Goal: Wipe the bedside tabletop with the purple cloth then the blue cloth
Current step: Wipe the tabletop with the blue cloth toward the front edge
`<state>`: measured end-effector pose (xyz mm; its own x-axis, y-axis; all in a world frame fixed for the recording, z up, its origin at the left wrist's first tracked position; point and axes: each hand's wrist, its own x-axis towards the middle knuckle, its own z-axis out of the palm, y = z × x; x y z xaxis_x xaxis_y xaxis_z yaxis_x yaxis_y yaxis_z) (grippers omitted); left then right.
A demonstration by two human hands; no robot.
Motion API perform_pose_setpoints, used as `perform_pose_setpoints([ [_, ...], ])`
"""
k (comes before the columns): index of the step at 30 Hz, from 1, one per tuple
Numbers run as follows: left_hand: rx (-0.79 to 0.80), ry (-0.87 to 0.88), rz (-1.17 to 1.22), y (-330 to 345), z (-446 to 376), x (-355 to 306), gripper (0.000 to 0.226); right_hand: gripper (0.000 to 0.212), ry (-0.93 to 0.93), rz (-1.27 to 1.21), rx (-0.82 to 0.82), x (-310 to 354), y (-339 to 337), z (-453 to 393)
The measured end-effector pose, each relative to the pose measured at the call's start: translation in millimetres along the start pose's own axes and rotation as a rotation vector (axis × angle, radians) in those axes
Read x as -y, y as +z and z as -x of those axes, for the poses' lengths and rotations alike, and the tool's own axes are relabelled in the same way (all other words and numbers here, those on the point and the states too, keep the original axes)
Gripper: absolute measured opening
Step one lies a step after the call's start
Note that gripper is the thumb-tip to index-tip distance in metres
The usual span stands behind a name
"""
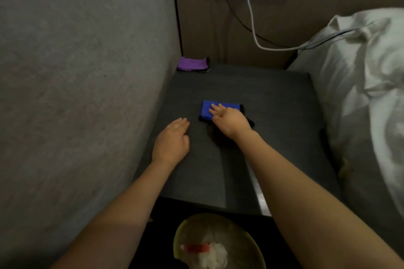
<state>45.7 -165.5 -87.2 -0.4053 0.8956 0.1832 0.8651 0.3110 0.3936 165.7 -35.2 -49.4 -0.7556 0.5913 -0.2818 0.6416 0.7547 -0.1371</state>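
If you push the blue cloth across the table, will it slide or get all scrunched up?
The blue cloth looks soft and folded flat, so it would probably slide under the right hand, whose fingers lie flat on it. The tabletop looks smooth, which should help. Lifted by one corner, it would likely flop open.

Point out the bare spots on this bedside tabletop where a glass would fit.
The tabletop is bare along the bed side, right of the blue cloth under the right hand. It is also bare between that cloth and the purple cloth in the far left corner. The near left is crowded: the left hand lies flat there.
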Motion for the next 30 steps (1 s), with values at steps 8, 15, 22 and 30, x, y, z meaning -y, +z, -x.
perform_pose_setpoints([
  [8, 0.015, -0.026, -0.006, 1.2, -0.2, 0.9, 0.045, 0.042, 0.349, -0.411, -0.135, -105.5, 8.2, 69.5],
  [15, 0.012, -0.039, 0.004, 0.4, -0.1, 2.0, 0.046, 0.041, 0.44, -0.536, -0.236, -149.0, 20.7, 108.0],
  [22, 0.031, -0.036, 0.0, -2.8, 2.0, -0.3, 0.046, 0.043, 0.481, -0.514, -0.25, -141.2, 31.3, 119.7],
  [30, 0.043, -0.069, 0.028, -6.9, 21.2, -1.9, 0.047, 0.044, 0.547, -0.466, -0.214, -114.0, 29.3, 110.8],
])
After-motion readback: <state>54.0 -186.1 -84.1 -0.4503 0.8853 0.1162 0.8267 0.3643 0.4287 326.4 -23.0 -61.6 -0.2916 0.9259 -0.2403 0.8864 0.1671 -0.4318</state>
